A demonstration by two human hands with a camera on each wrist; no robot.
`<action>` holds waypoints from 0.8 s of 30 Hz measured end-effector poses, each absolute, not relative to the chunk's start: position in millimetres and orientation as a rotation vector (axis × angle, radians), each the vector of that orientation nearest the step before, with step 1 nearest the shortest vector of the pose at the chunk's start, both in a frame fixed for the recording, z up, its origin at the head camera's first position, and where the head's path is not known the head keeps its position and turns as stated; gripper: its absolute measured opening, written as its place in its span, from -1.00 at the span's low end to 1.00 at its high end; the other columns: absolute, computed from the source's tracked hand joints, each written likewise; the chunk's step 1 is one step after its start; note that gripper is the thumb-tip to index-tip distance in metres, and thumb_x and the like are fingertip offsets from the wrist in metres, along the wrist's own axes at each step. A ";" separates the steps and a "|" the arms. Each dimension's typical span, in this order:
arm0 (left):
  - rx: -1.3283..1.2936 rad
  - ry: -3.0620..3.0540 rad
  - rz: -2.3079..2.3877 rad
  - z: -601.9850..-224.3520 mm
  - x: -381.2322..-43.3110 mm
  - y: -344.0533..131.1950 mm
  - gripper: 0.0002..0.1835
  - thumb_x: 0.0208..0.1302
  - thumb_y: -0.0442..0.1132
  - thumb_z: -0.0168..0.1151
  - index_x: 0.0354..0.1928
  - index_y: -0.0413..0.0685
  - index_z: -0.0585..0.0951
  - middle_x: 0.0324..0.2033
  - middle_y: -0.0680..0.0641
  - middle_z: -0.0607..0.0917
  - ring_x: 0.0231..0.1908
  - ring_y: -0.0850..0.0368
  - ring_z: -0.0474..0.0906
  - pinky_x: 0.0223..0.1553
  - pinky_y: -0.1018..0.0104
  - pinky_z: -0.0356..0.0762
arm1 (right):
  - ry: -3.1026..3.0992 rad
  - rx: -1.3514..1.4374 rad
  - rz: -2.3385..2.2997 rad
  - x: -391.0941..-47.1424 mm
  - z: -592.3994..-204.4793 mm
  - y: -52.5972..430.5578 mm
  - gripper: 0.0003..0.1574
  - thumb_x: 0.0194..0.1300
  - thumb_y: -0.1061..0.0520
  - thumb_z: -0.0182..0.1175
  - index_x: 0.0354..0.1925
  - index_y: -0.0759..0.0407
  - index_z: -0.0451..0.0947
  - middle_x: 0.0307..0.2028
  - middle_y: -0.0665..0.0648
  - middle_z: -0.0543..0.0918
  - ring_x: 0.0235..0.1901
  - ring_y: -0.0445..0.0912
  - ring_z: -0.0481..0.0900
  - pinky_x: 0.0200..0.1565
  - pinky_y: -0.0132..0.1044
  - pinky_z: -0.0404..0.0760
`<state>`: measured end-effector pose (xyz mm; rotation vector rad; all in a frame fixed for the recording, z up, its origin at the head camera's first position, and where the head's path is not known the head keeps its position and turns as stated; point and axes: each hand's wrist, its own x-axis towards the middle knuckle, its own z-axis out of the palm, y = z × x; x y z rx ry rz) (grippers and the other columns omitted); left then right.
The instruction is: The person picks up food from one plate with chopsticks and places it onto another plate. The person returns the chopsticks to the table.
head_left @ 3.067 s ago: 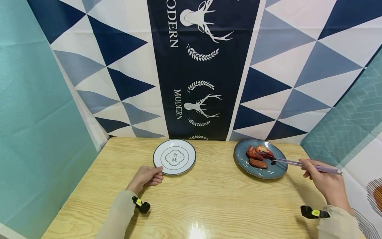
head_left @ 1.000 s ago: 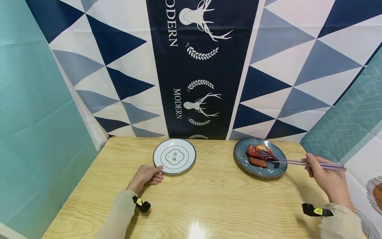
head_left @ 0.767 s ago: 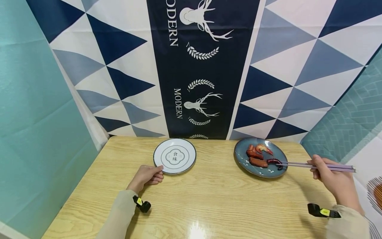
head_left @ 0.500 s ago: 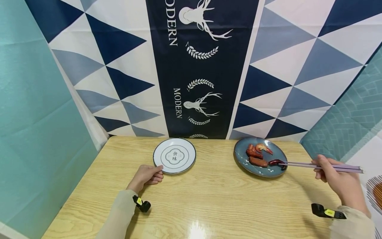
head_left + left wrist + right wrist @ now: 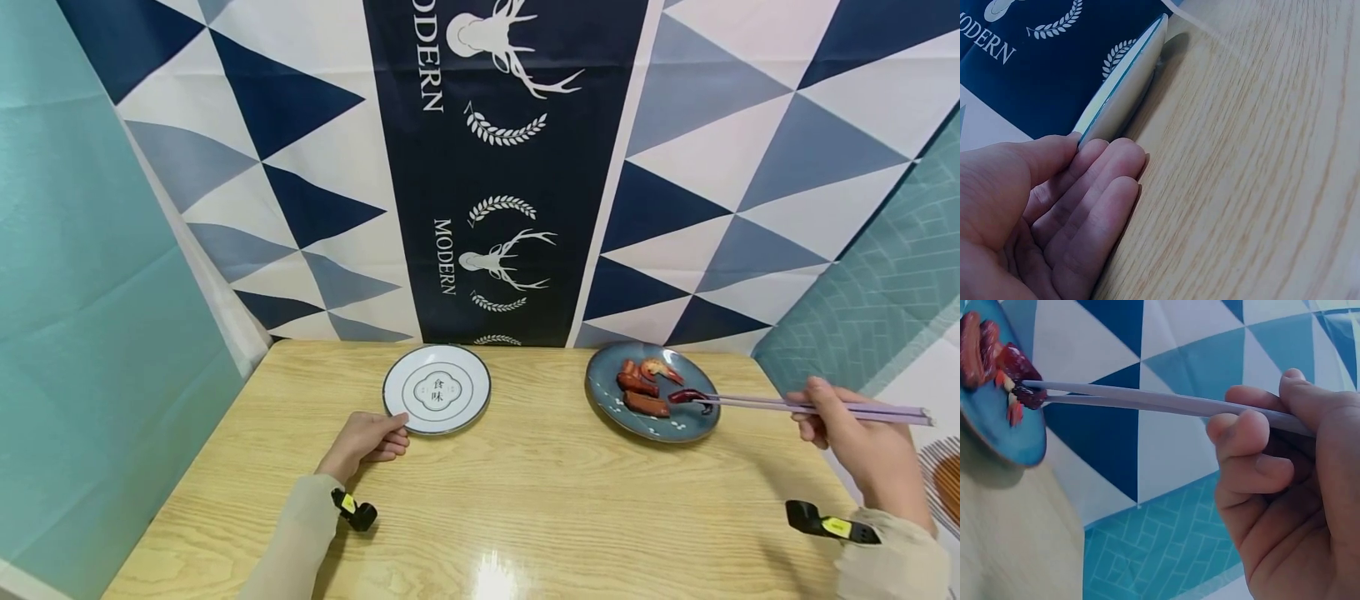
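My left hand [image 5: 369,437] pinches the near-left rim of a white plate [image 5: 474,392] with a dark edge and printed characters. In the left wrist view, the thumb lies on top of the plate's rim [image 5: 1124,94] and the fingers curl under it. My right hand [image 5: 862,429] grips a pair of pale purple chopsticks [image 5: 892,410] near their thick ends. The chopstick tips hold a dark red, glossy, curved piece of food [image 5: 686,396] over the right side of a blue plate [image 5: 622,421]. In the right wrist view, this dark red piece [image 5: 1030,397] sits between the tips.
On the blue plate lie a shrimp [image 5: 660,370] and brownish-red sausage-like pieces [image 5: 647,405]. Both plates stand at the far side of a wooden table [image 5: 525,492]. A patterned cloth wall [image 5: 510,175] rises right behind them, with teal panels at both sides.
My right hand has moved right with the chopsticks, then slightly up. The dark red piece has come away from beside the shrimp and sausages toward the plate's right side. My left hand stays put.
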<state>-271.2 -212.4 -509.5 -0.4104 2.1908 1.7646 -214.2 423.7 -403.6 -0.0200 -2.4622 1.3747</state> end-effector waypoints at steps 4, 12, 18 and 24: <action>-0.405 2.199 1.766 -507.6 -269.4 -213.0 -0.58 0.38 0.05 0.37 -0.28 -0.25 0.76 -0.49 -0.06 0.80 -0.54 0.22 0.73 -0.42 0.36 0.76 | -2.469 0.018 1.403 -216.0 -400.5 417.0 -0.61 0.63 -0.06 -0.01 -0.16 0.02 0.71 -0.56 0.01 0.68 -0.59 -0.10 0.52 -0.56 -0.27 0.40; -0.415 2.178 1.790 -509.0 -270.0 -213.6 -0.59 0.40 0.02 0.35 -0.28 -0.27 0.76 -0.50 -0.05 0.80 -0.55 0.22 0.73 -0.44 0.37 0.75 | -2.504 0.023 1.445 -219.3 -398.7 411.1 -0.59 0.63 -0.11 -0.03 -0.14 0.03 0.69 -0.54 0.02 0.68 -0.57 -0.11 0.55 -0.55 -0.26 0.42; -0.393 2.159 1.800 -511.3 -274.6 -214.2 -0.57 0.39 0.03 0.36 -0.27 -0.28 0.76 -0.50 -0.06 0.80 -0.54 0.21 0.74 -0.44 0.37 0.75 | -2.477 0.100 1.407 -222.2 -403.7 406.5 -0.62 0.64 0.01 -0.01 -0.17 0.05 0.72 -0.58 0.03 0.66 -0.59 -0.13 0.53 -0.57 -0.25 0.43; -0.369 2.177 1.795 -512.8 -273.5 -215.0 -0.54 0.39 0.07 0.35 -0.26 -0.28 0.75 -0.48 -0.07 0.81 -0.53 0.21 0.75 -0.45 0.38 0.75 | -2.483 0.126 1.402 -225.3 -408.1 398.0 -0.57 0.64 0.01 0.00 -0.15 0.24 0.69 -0.59 0.04 0.64 -0.59 -0.14 0.52 -0.55 -0.27 0.43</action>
